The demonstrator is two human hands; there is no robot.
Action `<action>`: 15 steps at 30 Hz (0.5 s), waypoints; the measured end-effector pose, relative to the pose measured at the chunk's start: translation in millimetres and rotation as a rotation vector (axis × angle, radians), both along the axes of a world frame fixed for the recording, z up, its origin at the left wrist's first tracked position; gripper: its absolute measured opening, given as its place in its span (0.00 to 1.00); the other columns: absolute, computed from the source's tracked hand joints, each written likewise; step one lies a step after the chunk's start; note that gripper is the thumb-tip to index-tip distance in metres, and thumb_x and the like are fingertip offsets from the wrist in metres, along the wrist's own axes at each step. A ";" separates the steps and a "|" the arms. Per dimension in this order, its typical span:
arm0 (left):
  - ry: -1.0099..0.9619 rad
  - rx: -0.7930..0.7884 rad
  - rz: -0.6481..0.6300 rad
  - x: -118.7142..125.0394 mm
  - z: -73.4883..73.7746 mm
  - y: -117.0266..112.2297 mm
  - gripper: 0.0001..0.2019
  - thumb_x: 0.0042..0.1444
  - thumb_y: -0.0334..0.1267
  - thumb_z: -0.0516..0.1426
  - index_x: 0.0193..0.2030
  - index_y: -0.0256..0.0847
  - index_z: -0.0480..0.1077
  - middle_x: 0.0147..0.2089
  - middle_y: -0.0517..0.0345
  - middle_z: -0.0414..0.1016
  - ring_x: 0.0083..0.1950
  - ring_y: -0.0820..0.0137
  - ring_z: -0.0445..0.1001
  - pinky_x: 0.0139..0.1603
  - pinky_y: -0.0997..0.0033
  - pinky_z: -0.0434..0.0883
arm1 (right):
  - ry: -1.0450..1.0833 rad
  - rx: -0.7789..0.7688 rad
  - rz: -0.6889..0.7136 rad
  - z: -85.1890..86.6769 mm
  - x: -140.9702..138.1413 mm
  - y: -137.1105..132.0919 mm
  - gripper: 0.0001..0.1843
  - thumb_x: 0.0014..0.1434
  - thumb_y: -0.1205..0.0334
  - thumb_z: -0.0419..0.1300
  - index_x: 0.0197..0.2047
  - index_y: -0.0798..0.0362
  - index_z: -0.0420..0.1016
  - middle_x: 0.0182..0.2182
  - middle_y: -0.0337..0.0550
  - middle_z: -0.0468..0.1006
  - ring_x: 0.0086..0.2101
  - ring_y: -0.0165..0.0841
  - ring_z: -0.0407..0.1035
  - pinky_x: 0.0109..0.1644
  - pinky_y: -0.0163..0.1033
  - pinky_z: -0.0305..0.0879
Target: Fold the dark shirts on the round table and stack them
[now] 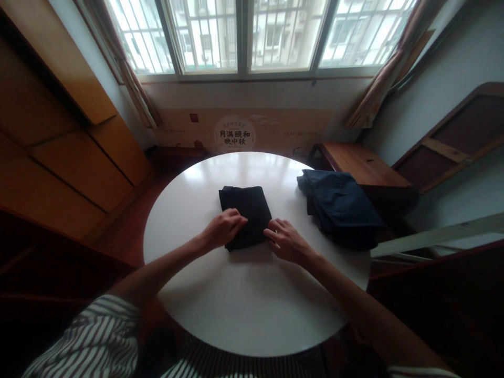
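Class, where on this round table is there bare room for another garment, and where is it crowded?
The widest bare patch of white tabletop lies below the left hand and right hand; another lies left of the folded black garment. It is crowded rightward, by the dark navy garment pile.

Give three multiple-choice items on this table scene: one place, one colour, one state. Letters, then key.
1. Where is the folded black garment? A) between the left hand and right hand B) on the windowsill C) on the floor
2. What colour is the crumpled garment? A) red B) dark blue C) white
3. What is the left hand doing? A) resting on the black garment B) gripping the crumpled garment C) raised off it

Key: 1 A, it lies mid-table on the round white table. 2 B, the cloth shows dark blue. 3 A, its fingers lie on the black cloth.
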State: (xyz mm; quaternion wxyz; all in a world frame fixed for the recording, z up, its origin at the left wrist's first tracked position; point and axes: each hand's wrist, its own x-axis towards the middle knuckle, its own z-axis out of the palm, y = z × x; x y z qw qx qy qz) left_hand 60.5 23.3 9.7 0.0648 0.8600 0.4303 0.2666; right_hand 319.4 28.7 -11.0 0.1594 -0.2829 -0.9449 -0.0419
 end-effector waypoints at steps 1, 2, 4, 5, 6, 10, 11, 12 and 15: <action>-0.055 0.020 0.138 -5.8 4.4 14.9 0.15 0.70 0.40 0.48 0.47 0.39 0.75 0.44 0.49 0.75 0.48 0.65 0.73 0.51 0.67 0.69 | -0.006 -0.004 0.032 1.0 0.4 1.5 0.08 0.63 0.66 0.57 0.45 0.54 0.73 0.38 0.49 0.71 0.39 0.39 0.63 0.43 0.43 0.61; -0.088 0.031 0.290 -12.5 8.0 30.6 0.15 0.68 0.41 0.50 0.50 0.37 0.74 0.47 0.46 0.75 0.51 0.62 0.73 0.54 0.65 0.68 | -0.005 -0.008 0.057 1.0 0.5 3.1 0.11 0.64 0.66 0.56 0.49 0.54 0.72 0.38 0.48 0.71 0.39 0.39 0.63 0.43 0.43 0.62; -0.088 -0.067 0.547 -26.6 12.1 60.0 0.21 0.63 0.46 0.57 0.56 0.32 0.71 0.48 0.41 0.75 0.53 0.55 0.73 0.54 0.61 0.68 | 0.021 -0.021 0.083 -2.1 -0.2 6.0 0.15 0.66 0.66 0.54 0.55 0.54 0.70 0.38 0.47 0.71 0.38 0.38 0.63 0.42 0.42 0.62; -0.077 -0.169 0.619 -32.7 12.7 71.6 0.25 0.59 0.49 0.60 0.56 0.31 0.70 0.47 0.41 0.76 0.51 0.54 0.75 0.51 0.61 0.69 | 0.045 -0.031 0.087 -5.0 -0.8 6.9 0.17 0.67 0.67 0.53 0.58 0.54 0.69 0.37 0.47 0.71 0.37 0.38 0.63 0.42 0.42 0.63; -0.070 -0.273 0.648 -37.6 12.6 80.5 0.28 0.56 0.50 0.63 0.55 0.30 0.71 0.44 0.42 0.77 0.48 0.54 0.76 0.48 0.62 0.71 | 0.070 -0.041 0.089 -8.3 -1.4 7.6 0.19 0.67 0.68 0.52 0.60 0.54 0.68 0.37 0.47 0.71 0.37 0.38 0.63 0.43 0.42 0.64; -0.092 -0.307 0.537 -41.5 10.0 94.5 0.14 0.54 0.40 0.63 0.46 0.35 0.76 0.40 0.48 0.80 0.40 0.61 0.77 0.44 0.67 0.71 | 0.113 -0.053 0.115 -20.2 -1.9 7.4 0.26 0.65 0.71 0.50 0.65 0.53 0.64 0.37 0.47 0.68 0.36 0.38 0.61 0.42 0.42 0.64; -0.116 -0.254 0.504 -39.6 9.7 96.1 0.11 0.55 0.37 0.62 0.44 0.37 0.77 0.41 0.50 0.80 0.40 0.62 0.77 0.45 0.68 0.71 | 0.112 -0.048 0.120 -21.7 -1.6 7.1 0.26 0.64 0.71 0.50 0.65 0.53 0.64 0.37 0.47 0.68 0.36 0.38 0.60 0.42 0.42 0.64; -0.152 -0.211 0.472 -37.4 9.4 98.3 0.09 0.55 0.35 0.61 0.43 0.38 0.77 0.40 0.51 0.80 0.39 0.64 0.77 0.45 0.68 0.71 | 0.109 -0.043 0.121 -22.5 -1.2 6.9 0.27 0.64 0.71 0.51 0.65 0.53 0.64 0.37 0.48 0.67 0.36 0.38 0.60 0.41 0.42 0.63; -0.308 -0.157 0.385 -33.5 7.4 110.8 0.09 0.56 0.34 0.59 0.43 0.39 0.76 0.39 0.53 0.79 0.38 0.67 0.76 0.43 0.70 0.72 | 0.092 -0.010 0.116 -22.5 -0.2 6.6 0.28 0.62 0.71 0.52 0.65 0.53 0.65 0.37 0.48 0.68 0.36 0.38 0.60 0.42 0.43 0.61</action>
